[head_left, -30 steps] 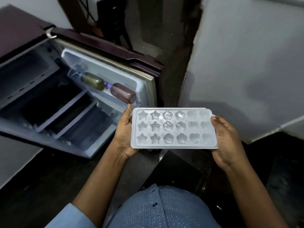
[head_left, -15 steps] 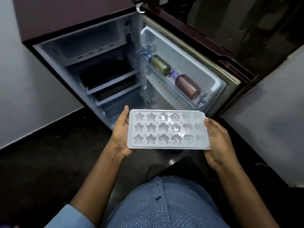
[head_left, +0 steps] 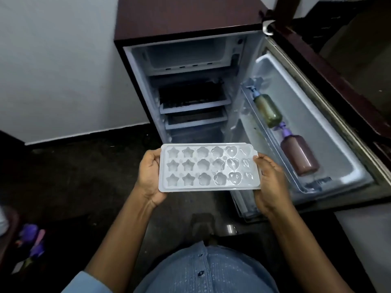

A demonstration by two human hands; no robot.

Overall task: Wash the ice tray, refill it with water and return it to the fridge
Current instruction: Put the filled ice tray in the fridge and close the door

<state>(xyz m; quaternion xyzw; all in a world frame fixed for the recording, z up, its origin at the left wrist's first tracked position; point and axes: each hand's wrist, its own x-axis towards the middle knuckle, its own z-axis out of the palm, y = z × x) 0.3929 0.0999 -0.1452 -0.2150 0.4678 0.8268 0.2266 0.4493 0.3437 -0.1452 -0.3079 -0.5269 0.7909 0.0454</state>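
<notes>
A white ice tray (head_left: 208, 168) with star, flower and heart cells is held level in front of me, water glinting in its cells. My left hand (head_left: 149, 176) grips its left short edge and my right hand (head_left: 269, 182) grips its right short edge. Straight ahead stands a small maroon fridge (head_left: 186, 20) with its door (head_left: 313, 132) swung open to the right. The freezer compartment (head_left: 186, 55) at the top of the fridge is open, and dark shelves sit below it.
Two bottles, a greenish bottle (head_left: 267, 112) and a brownish bottle (head_left: 299, 157), lie in the door rack. A white wall (head_left: 59, 66) is on the left, another white surface (head_left: 368, 240) at the lower right. Purple items (head_left: 31, 240) lie on the dark floor at the left.
The view has swung left, so the fridge has moved from the left side to straight ahead. Both hands keep the tray level in the same grip.
</notes>
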